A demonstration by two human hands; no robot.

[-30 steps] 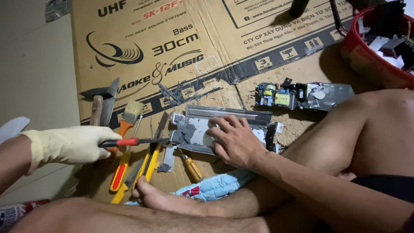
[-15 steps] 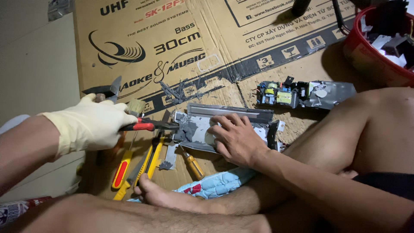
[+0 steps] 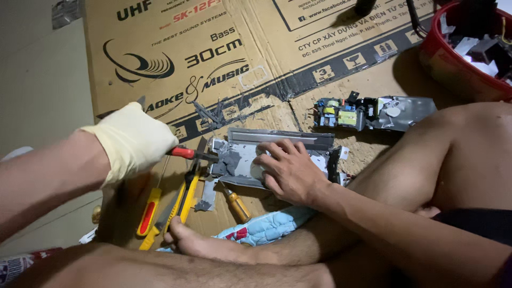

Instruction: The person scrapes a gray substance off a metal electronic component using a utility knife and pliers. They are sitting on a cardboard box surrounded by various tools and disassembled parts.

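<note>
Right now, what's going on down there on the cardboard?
A person sits on the floor taking apart a grey metal device. The gloved left hand grips a red-handled tool with its tip at the device's left edge. The bare right hand presses flat on the device. A circuit board, screwdrivers and a red basin lie around.

The left hand [image 3: 133, 141] wears a pale yellow glove and grips a red-handled tool [image 3: 184, 153]. The right hand [image 3: 290, 170] is bare on a grey metal unit [image 3: 277, 152]. Yellow-and-red screwdrivers [image 3: 149, 210] lie on brown cardboard [image 3: 266, 53] printed in black. The basin [image 3: 453, 64] is red; the cloth [image 3: 266, 226] is light blue, quilted.
</note>
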